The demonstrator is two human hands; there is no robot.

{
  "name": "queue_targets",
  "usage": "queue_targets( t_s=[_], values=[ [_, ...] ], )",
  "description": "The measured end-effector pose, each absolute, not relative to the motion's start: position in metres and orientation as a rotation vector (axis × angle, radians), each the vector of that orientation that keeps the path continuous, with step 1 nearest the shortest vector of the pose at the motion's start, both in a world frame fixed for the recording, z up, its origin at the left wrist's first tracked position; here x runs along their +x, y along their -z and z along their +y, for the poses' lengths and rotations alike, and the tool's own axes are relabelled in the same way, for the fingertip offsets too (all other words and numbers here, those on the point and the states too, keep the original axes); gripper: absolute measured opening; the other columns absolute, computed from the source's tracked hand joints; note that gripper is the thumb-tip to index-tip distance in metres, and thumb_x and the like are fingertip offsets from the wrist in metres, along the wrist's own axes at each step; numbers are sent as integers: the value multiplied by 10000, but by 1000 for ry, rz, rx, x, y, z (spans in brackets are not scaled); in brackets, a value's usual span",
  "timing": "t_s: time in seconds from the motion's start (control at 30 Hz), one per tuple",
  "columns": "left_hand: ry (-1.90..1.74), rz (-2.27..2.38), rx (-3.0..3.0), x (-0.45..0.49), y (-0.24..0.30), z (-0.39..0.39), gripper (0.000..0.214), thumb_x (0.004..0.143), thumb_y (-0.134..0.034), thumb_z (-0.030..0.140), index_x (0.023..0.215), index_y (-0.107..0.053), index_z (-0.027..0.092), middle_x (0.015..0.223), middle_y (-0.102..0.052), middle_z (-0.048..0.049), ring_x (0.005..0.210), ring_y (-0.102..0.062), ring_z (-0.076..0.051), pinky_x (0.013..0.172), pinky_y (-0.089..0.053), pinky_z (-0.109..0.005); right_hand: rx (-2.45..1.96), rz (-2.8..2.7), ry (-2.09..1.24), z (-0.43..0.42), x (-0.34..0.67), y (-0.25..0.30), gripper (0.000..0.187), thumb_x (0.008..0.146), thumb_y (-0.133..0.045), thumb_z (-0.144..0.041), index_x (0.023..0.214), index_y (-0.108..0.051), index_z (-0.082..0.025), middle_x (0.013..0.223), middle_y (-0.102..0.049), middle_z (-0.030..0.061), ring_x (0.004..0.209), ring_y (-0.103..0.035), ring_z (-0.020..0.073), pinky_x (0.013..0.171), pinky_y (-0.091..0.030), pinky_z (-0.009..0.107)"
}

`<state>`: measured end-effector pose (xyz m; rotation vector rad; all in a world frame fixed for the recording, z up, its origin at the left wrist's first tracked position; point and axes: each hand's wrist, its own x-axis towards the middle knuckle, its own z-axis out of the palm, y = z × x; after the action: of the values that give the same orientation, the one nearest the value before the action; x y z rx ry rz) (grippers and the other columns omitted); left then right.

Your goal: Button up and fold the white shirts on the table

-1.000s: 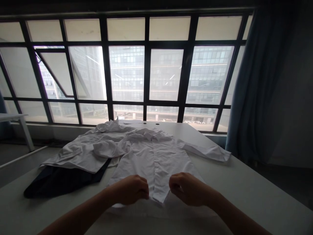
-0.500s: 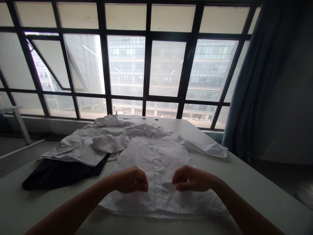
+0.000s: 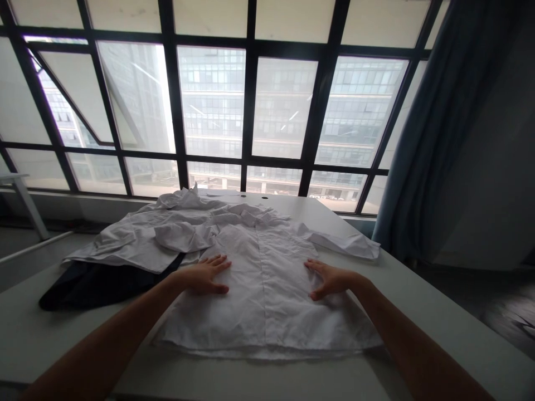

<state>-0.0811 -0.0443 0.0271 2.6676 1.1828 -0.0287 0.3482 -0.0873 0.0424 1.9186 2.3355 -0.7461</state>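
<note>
A white button-front shirt (image 3: 242,323) lies spread on the table, its hem toward me and its placket running up the middle. My left hand (image 3: 205,275) rests on the left side of the shirt, fingers spread. On the opposite side, my right hand (image 3: 330,278) touches the cloth with its fingers apart, holding nothing. One sleeve (image 3: 349,245) stretches out to the right across the tabletop. Beyond my left hand, another white garment (image 3: 134,239) lies crumpled, partly over a dark piece of cloth (image 3: 96,287).
The white table (image 3: 418,312) reaches toward a large gridded window (image 3: 276,106), with one pane tilted open at left. A dark blue curtain (image 3: 418,167) hangs on the right. At far left stands a white table leg (image 3: 31,206).
Both hands have moved farther from me and apart, toward the shirt's sides. Their curled fingers have opened out onto the cloth. The view has shifted slightly.
</note>
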Motion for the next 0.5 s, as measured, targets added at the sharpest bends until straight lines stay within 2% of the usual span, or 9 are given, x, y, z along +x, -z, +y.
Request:
queue_targets(
  t_s=[0.1,0.2,0.27,0.33,0.43,0.5],
  values=[
    [-161,1231,2631,-81,-38,-41,689,831,-439,728,1165,-671,172,1198,-667,-143,1183,-567,-297,1001,-406,-358,1929,2410,718,-91,349,-49,1135,530,-778,-678,1465,-422,-143,1558,-305,167,1415,-302,359,1166,-238,436],
    [-380,1751,2407,-94,-45,-28,733,911,-301,680,909,-716,76,920,-710,-197,912,-666,-318,834,-475,-393,1997,2541,689,-91,350,-50,942,650,-674,-721,1367,-546,-123,1389,-534,176,1238,-523,339,1060,-390,419],
    [-477,2135,2175,-111,-50,-14,723,928,-293,644,895,-705,52,944,-696,-243,940,-658,-366,827,-466,-452,2024,2600,673,-89,351,-49,890,657,-668,-725,1307,-598,-121,1295,-605,169,1135,-586,324,992,-440,401],
    [-518,2371,1959,-133,-56,0,666,926,-340,612,993,-685,46,1057,-672,-268,1024,-633,-396,844,-459,-482,2024,2625,645,-87,351,-47,861,640,-686,-721,1261,-633,-128,1255,-628,160,1105,-595,320,969,-450,392],
    [-509,2575,1780,-164,-72,12,666,911,-420,587,1131,-616,-11,1157,-622,-306,1061,-614,-411,811,-474,-463,2006,2622,594,-85,353,-44,857,646,-675,-730,1256,-638,-129,1245,-627,158,1105,-594,315,958,-454,379],
    [-513,2619,1772,-178,-85,9,651,912,-466,551,1095,-607,-58,1089,-646,-293,1019,-628,-393,774,-484,-414,1989,2636,571,-85,354,-43,859,647,-669,-737,1258,-638,-134,1249,-620,158,1118,-588,312,966,-448,375]
  ],
)
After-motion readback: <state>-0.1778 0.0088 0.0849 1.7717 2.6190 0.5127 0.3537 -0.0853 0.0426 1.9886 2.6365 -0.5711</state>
